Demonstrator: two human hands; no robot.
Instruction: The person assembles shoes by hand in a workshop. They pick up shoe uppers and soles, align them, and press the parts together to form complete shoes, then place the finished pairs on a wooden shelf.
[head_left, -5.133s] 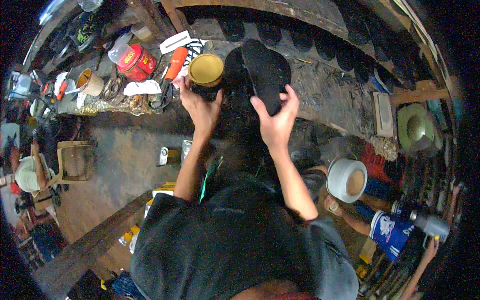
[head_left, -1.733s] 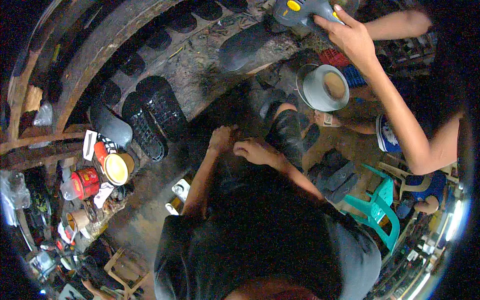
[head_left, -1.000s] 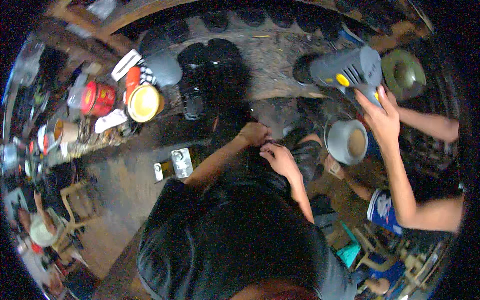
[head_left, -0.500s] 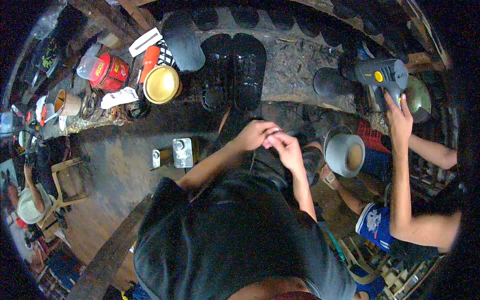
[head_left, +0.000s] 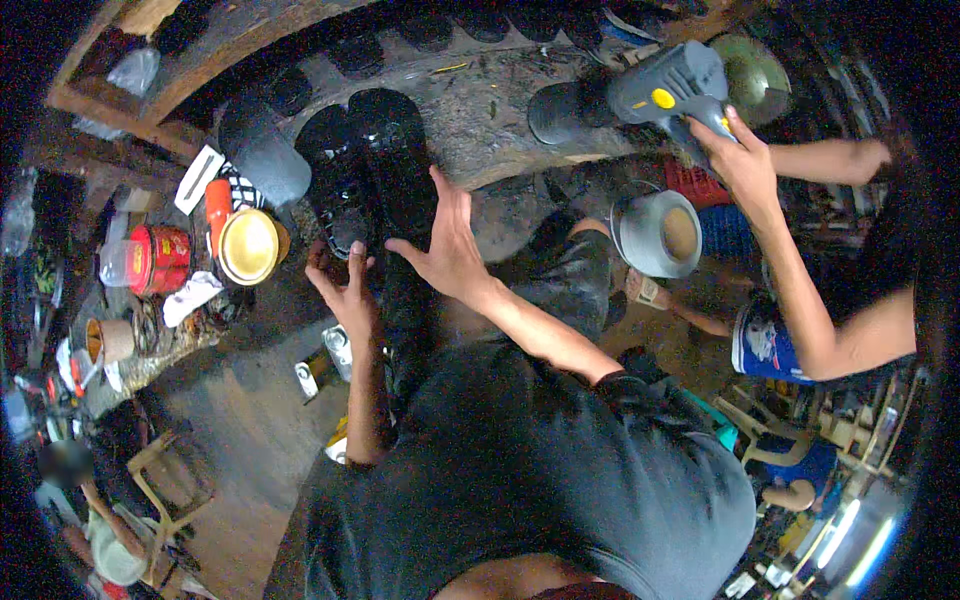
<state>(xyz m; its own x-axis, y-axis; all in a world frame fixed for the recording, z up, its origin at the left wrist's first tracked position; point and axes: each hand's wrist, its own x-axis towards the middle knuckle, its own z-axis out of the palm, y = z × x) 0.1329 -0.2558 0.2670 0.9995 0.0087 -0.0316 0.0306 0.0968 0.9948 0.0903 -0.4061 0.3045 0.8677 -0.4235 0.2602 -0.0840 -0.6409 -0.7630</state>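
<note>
Two long black shoe soles [head_left: 328, 165] lie side by side, glossy in places, at the near edge of the bench. My left hand [head_left: 347, 293] is at the near end of the left sole, fingers bent and apart; whether they touch it I cannot tell. Thumb and fingers spread wide, my right hand [head_left: 452, 245] is open beside the right sole [head_left: 398, 140], with nothing in it. At the right, another person's hand [head_left: 738, 160] holds a grey blower-like tool [head_left: 668, 82] with a yellow button.
Left of the soles stand a yellow-topped tub [head_left: 250, 246], an orange bottle [head_left: 218, 206], a red container [head_left: 160, 258] and a white cloth [head_left: 192, 298]. More dark soles [head_left: 425, 30] line the bench's far side. A metal pot [head_left: 655, 235] stands right; metal cans [head_left: 306, 378] lie below.
My hands, together at the fingertips before, have parted and moved to the near ends of the soles. The view has swung right. The other person still holds the grey tool.
</note>
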